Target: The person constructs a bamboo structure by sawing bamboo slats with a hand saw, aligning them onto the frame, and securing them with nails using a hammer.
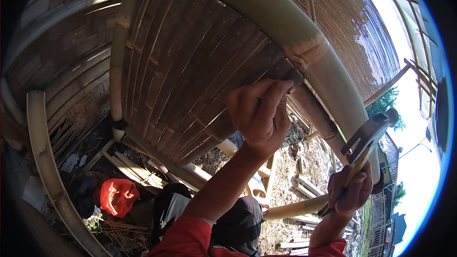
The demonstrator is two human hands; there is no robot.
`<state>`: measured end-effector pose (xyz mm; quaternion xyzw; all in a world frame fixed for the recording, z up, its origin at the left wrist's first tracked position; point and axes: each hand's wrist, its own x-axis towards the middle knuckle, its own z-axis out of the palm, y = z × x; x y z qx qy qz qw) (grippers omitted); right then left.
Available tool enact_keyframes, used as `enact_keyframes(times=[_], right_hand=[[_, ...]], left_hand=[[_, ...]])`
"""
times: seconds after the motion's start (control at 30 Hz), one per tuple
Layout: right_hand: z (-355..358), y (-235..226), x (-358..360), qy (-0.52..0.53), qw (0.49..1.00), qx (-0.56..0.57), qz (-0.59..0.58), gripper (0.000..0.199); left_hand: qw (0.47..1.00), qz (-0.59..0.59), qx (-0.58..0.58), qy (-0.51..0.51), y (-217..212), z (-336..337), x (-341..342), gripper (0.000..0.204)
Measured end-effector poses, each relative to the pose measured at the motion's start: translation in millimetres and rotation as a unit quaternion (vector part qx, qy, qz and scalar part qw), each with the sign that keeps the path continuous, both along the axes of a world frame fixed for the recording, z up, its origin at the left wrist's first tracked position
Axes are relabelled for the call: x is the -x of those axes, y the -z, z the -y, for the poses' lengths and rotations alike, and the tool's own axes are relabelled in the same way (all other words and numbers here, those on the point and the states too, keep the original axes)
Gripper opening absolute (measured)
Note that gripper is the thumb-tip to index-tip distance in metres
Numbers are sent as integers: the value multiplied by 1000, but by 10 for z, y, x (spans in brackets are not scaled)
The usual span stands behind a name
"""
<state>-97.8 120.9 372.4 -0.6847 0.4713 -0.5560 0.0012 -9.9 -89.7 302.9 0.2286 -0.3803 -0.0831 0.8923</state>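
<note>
My left hand is raised over the right end of a panel of dark split-bamboo slats. Its thumb and fingers are pinched together at the slat ends, beside a thick pale-green bamboo pole. Whatever small thing may sit in the pinch is too small to make out. Lower right, my right hand is wrapped around the handle of a claw hammer. The hammer's metal head points up, in front of the thick pole and apart from the slats.
A woven bamboo wall rises on the left, with a curved split-bamboo strip before it. An orange-red plastic bag lies low on the left. Cut bamboo pieces litter the ground beyond my arms. A slatted screen stands upper right.
</note>
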Motion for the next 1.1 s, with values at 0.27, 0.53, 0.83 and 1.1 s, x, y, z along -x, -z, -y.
enact_keyframes(times=[0.27,0.53,0.83,1.1], right_hand=[[-204,-40,240,173,961,13,-216,58],[112,-319,28,211,796,121,-554,44],[233,-518,-269,122,780,172,-589,33],[-27,-525,-71,182,774,-28,-606,39]], left_hand=[[1000,6,5,-6,15,-5,18,30],[1000,8,2,-20,46,12,17,28],[1000,11,7,-19,35,18,6,27],[999,-15,20,-23,-23,18,32,30]])
